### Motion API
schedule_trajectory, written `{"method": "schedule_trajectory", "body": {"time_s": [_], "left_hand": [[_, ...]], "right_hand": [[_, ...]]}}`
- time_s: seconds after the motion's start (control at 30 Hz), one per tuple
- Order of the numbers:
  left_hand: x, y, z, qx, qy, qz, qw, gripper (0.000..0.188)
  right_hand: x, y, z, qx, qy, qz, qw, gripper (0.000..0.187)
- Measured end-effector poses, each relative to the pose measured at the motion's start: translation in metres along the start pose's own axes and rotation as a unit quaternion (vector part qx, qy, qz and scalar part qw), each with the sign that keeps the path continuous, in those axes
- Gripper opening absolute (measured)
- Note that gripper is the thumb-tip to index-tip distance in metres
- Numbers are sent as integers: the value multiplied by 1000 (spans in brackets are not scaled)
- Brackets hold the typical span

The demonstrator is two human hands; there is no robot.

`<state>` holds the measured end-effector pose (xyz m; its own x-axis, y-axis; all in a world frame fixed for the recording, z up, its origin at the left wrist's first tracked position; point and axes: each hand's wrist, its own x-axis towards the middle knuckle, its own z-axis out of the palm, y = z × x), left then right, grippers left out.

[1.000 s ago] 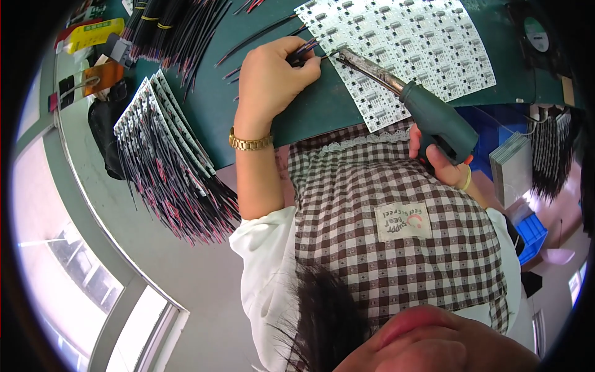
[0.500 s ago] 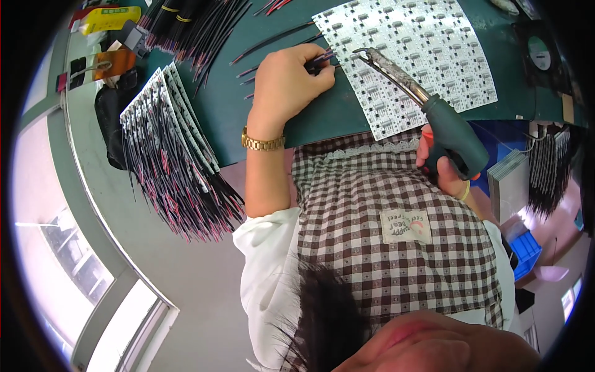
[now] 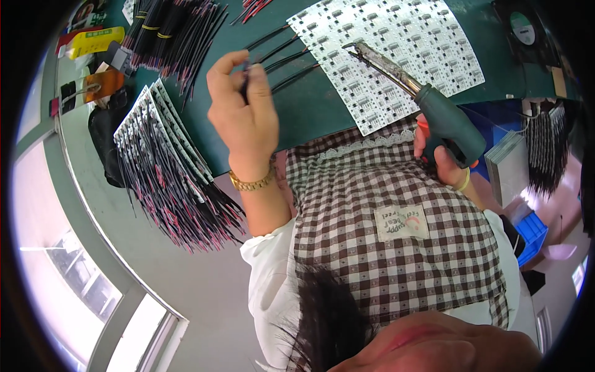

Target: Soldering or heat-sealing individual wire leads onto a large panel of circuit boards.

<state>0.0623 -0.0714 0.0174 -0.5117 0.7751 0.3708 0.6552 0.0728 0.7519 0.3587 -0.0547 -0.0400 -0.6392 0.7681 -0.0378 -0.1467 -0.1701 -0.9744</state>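
Facing a smooth, dark green tabletop point(image 3: 304, 115), with a thin, flat white circuit sheet point(image 3: 427, 37) on it, peppered in rows with small dark parts. Along the left edge of the sheet, slender black wires point(image 3: 286, 60), roughly parallel. Farther left, wired boards point(image 3: 170, 180), stiff and white-edged, bristling with a shaggy mass of black and reddish leads. Above those, straight wire bundles point(image 3: 170, 38), cinched with thin yellow ties. Wearing a soft brown-and-white checked apron point(image 3: 347, 198) with a lacy white trim.

Pinching dark wires point(image 3: 246, 77) between the curled fingers and thumb of the left hand point(image 3: 245, 118), raised over the tabletop and blurred. Wrapping the right hand point(image 3: 439, 155) around the green handle of a soldering iron point(image 3: 455, 127), with its scuffed metal barrel slanting up and left over the sheet; hard to tell whether touching.

Counting one sheet, one iron, four black wires at the edge, at least two wired boards, one gold-coloured bracelet point(image 3: 253, 183) on the left wrist and one yellow band point(image 3: 465, 180) on the right. Impossible to count the pinched wires.
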Motion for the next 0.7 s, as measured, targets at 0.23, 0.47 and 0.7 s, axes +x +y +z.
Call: {"method": "schedule_trajectory", "body": {"time_s": [0.23,0.47,0.7], "left_hand": [[-24,-10,33,6,-90,-18,996,12],[-17,-12,44,91,-158,11,983,12],[-17,-14,40,118,-170,-8,978,11]], "right_hand": [[-1,-7,-8,-60,-75,-1,995,24],[-6,-13,-10,-41,-56,75,995,19],[-4,-1,-14,-253,-115,95,956,18]]}}
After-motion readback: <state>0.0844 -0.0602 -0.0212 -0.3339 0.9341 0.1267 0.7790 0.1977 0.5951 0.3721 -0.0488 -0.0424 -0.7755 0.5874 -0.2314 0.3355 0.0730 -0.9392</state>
